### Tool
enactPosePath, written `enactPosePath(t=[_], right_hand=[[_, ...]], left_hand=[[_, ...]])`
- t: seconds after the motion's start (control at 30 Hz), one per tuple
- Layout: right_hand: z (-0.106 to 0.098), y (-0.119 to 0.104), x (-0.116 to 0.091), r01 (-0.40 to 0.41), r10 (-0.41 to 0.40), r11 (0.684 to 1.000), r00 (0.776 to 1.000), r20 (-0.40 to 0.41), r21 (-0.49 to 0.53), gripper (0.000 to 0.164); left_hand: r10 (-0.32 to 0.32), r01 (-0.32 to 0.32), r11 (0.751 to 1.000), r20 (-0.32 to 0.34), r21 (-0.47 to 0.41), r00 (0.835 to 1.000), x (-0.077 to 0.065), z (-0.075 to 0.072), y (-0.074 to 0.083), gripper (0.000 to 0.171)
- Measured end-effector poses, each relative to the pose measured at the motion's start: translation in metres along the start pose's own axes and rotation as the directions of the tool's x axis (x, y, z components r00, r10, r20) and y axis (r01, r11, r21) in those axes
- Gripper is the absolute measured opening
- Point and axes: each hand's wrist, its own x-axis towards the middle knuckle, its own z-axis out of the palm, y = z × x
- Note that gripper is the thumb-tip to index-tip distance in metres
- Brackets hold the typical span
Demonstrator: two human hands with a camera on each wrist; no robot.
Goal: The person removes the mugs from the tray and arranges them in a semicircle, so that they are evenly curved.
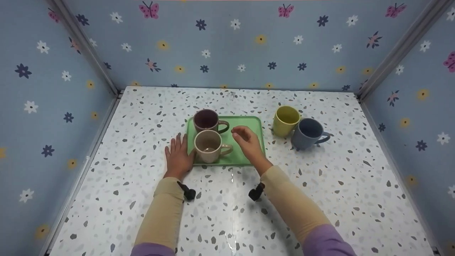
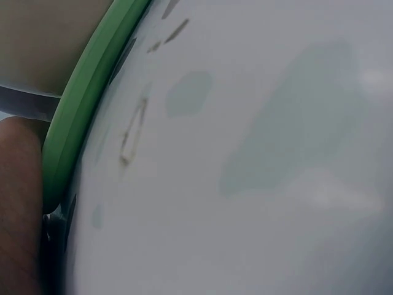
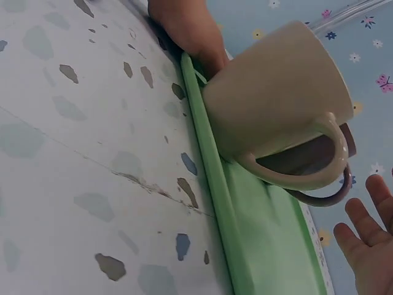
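Sleeves reach over the tabletop and its green tray. The left hand, grip spread wide at the tray's left edge, seems to steady it; the right hand, grip loosely curved, holds nothing. Brown mug and beige mug stand aboard, handles rightward, perhaps for easy grasping; yellow mug and blue mug stand beside.
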Motion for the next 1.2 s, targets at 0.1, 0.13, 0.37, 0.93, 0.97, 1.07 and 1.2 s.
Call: enactPosePath(t=[0.1, 0.13, 0.37, 0.93, 0.97, 1.07, 1.2], right_hand=[[0.004, 0.005, -0.005, -0.010, 0.010, 1.000, 0.999, 0.046, 0.010, 0.032], [0.006, 0.005, -0.007, -0.016, 0.015, 1.000, 0.998, 0.065, 0.015, 0.034], [0.015, -0.008, -0.022, -0.064, 0.062, 0.998, 0.984, 0.167, 0.004, 0.039], [0.029, 0.021, -0.024, -0.121, 0.121, 0.993, 0.991, 0.064, -0.005, 0.021], [0.029, 0.023, -0.023, -0.128, 0.127, 0.992, 0.990, 0.065, 0.002, 0.021], [0.029, 0.024, -0.023, -0.127, 0.126, 0.992, 0.989, 0.076, 0.008, 0.023], [0.030, 0.027, -0.025, -0.117, 0.117, 0.993, 0.990, 0.077, -0.006, 0.024]], left_hand=[[0.002, -0.002, 1.000, -0.002, -0.004, 1.000, 0.000, -0.001, 0.001, 0.074], [0.003, -0.003, 1.000, -0.002, -0.006, 1.000, -0.001, -0.001, 0.000, 0.074], [0.003, -0.003, 1.000, 0.004, -0.006, 1.000, -0.001, 0.002, -0.001, 0.075], [0.007, -0.007, 1.000, -0.037, 0.001, 0.999, 0.002, 0.007, -0.002, 0.074], [0.013, -0.013, 1.000, -0.040, 0.002, 0.999, 0.002, 0.007, -0.002, 0.074], [0.019, -0.019, 1.000, -0.050, -0.002, 0.999, 0.001, 0.005, -0.001, 0.073], [0.022, -0.023, 1.000, -0.055, -0.012, 0.998, 0.000, 0.005, -0.001, 0.073]])
